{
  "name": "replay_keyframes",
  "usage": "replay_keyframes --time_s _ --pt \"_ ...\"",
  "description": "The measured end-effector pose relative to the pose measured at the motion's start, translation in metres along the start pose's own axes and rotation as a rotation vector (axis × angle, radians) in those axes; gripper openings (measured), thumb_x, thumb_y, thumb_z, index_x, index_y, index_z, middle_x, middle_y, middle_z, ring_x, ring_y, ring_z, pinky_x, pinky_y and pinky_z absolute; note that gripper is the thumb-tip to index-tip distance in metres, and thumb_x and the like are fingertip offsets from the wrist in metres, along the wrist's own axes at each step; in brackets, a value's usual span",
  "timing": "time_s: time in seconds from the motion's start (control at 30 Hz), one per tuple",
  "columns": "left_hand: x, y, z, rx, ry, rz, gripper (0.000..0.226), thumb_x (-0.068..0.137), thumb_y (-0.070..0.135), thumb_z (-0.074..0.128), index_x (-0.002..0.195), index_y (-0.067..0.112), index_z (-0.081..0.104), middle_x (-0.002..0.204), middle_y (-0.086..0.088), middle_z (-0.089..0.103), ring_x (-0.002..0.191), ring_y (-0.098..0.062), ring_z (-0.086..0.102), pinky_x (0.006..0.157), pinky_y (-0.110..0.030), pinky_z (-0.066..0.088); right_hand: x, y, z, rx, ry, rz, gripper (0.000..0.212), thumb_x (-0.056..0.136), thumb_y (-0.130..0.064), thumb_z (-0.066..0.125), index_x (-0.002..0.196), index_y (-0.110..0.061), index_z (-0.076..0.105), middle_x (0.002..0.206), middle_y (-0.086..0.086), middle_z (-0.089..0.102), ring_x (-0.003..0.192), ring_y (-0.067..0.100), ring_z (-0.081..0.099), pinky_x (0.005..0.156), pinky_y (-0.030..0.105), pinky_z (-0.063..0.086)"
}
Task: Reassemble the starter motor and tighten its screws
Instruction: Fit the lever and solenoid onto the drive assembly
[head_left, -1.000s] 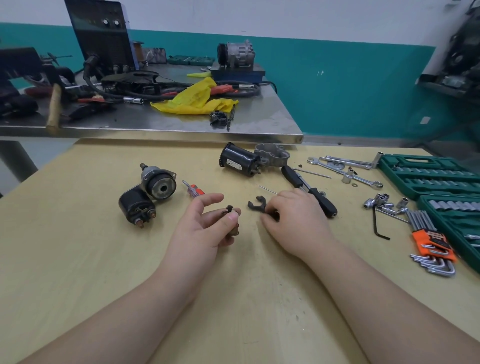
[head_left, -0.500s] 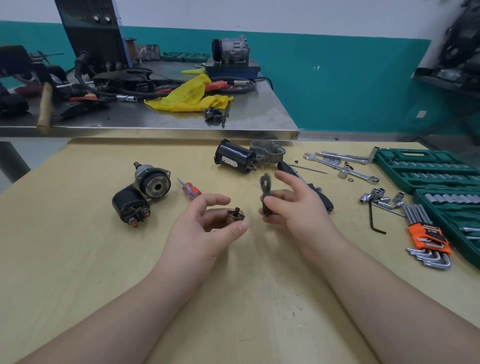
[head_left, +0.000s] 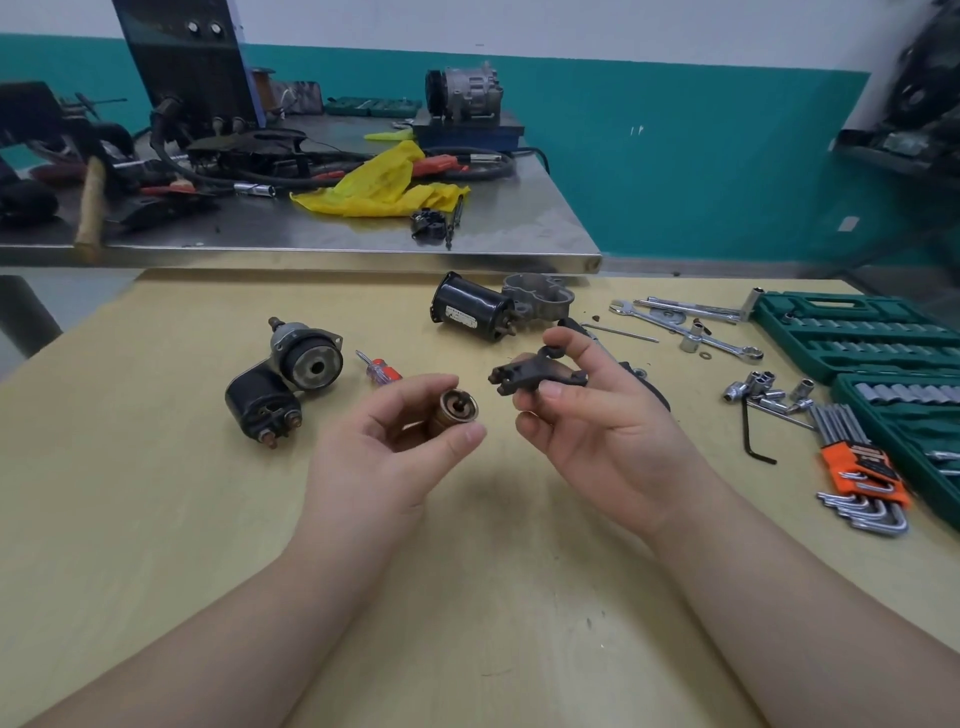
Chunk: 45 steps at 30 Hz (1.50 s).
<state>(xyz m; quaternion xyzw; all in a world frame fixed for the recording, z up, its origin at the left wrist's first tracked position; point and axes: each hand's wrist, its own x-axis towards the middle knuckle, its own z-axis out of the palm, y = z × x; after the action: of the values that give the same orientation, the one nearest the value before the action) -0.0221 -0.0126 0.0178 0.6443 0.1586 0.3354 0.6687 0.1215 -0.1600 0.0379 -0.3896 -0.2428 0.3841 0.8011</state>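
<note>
My left hand (head_left: 384, 457) pinches a small brass-coloured plunger (head_left: 453, 413) between thumb and fingers, its round end facing me. My right hand (head_left: 587, 421) holds a black fork lever (head_left: 524, 375) just right of the plunger, a small gap between the two parts. Both hands hover above the wooden table (head_left: 156, 519). On it to the left lie the solenoid and gear housing assembly (head_left: 283, 382). Farther back rest the black motor body (head_left: 470, 314) and the grey nose housing (head_left: 540, 296).
A small red-handled screwdriver (head_left: 382, 370) lies between the assembly and my hands. Spanners (head_left: 691, 325), loose sockets (head_left: 763, 389), orange-held hex keys (head_left: 857, 467) and green socket cases (head_left: 857, 338) fill the right side. A cluttered steel bench (head_left: 311, 228) stands behind.
My right hand picked the fork lever up from the table, raised it and turned it towards the plunger. My left hand turned the plunger's end towards me.
</note>
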Motion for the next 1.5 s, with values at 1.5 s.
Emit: replay_keyframes --time_s 1.5 --pt "0.003 0.002 0.002 -0.075 0.033 -0.003 0.034 0.064 0.022 0.093 0.095 0.014 0.080 0.085 -0.009 0.080 0.078 -0.024 0.076 0.076 -0.027 0.062 -0.009 0.014 0.018 -0.373 0.172 -0.217 0.027 0.083 0.000 0.074 0.106 -0.005 0.060 0.090 0.016 0.072 0.074 0.026 0.074 0.066 0.034 0.059"
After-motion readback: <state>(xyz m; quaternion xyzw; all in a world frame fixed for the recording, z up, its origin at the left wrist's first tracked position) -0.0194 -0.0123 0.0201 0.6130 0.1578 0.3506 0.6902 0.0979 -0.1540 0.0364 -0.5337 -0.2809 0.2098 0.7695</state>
